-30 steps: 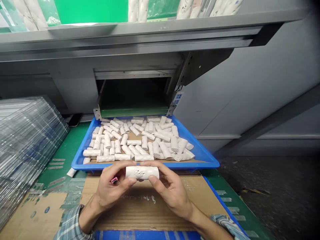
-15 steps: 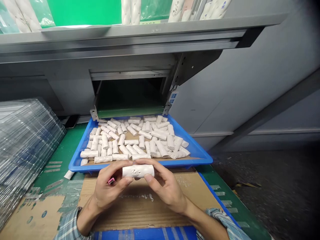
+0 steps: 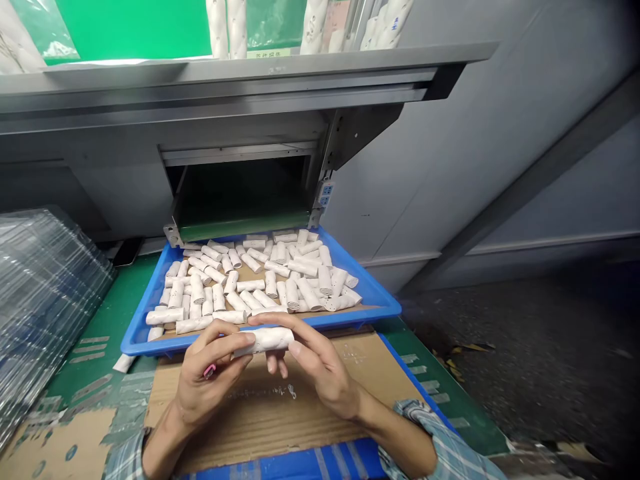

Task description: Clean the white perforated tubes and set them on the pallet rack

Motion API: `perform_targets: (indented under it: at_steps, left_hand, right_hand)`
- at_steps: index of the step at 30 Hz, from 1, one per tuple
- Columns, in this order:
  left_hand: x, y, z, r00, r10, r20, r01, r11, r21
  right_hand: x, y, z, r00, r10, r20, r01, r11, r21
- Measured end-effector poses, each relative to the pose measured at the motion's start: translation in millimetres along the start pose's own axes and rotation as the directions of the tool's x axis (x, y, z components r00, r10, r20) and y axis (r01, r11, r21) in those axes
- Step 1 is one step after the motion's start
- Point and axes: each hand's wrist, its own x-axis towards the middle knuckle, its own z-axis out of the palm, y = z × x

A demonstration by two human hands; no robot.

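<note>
A short white tube (image 3: 267, 340) with dark marks lies level between my two hands, above a cardboard sheet (image 3: 240, 427). My left hand (image 3: 205, 373) pinches its left end between thumb and fingers; a small pink object (image 3: 209, 371) also sits in that palm, its kind unclear. At the right end, my right hand (image 3: 325, 370) has its thumb and forefinger on the tube, with other fingers curled beneath. Just beyond my hands stands a blue tray (image 3: 385, 311) filled with many similar white tubes (image 3: 270, 283).
Behind the tray a green conveyor belt (image 3: 245, 223) comes out under a metal shelf (image 3: 270, 67). Clear plastic trays (image 3: 45, 287) are stacked at the left, near a dark phone (image 3: 128, 252). A socket strip (image 3: 325, 193) hangs beside the belt opening.
The tube has been turned about its length, so the lettering that faced me is out of sight. My right fingers have shifted beneath it. The whole view has swung slightly right.
</note>
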Motion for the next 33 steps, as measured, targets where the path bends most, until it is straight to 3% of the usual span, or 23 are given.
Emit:
perform_targets:
  at_steps: [6,19,33]
  left_hand:
    - [-2.1,0.1,0.0,0.998,0.039,0.049,-0.041,0.998,0.045]
    - [4.1,7.4,-2.3,0.996,0.048,0.078,-0.052,0.998,0.044]
    - [6.6,7.7,-3.8,0.995,0.065,0.078,-0.07,0.996,0.063]
  right_hand:
    - [-1.0,-1.2,-2.3,0.997,-0.077,-0.004,0.076,0.992,-0.106]
    - [-1.6,-2.0,-1.6,0.992,-0.126,0.01,0.126,0.989,-0.08]
    - [-1.9,-2.1,-2.3,0.998,-0.064,0.001,0.064,0.998,0.022]
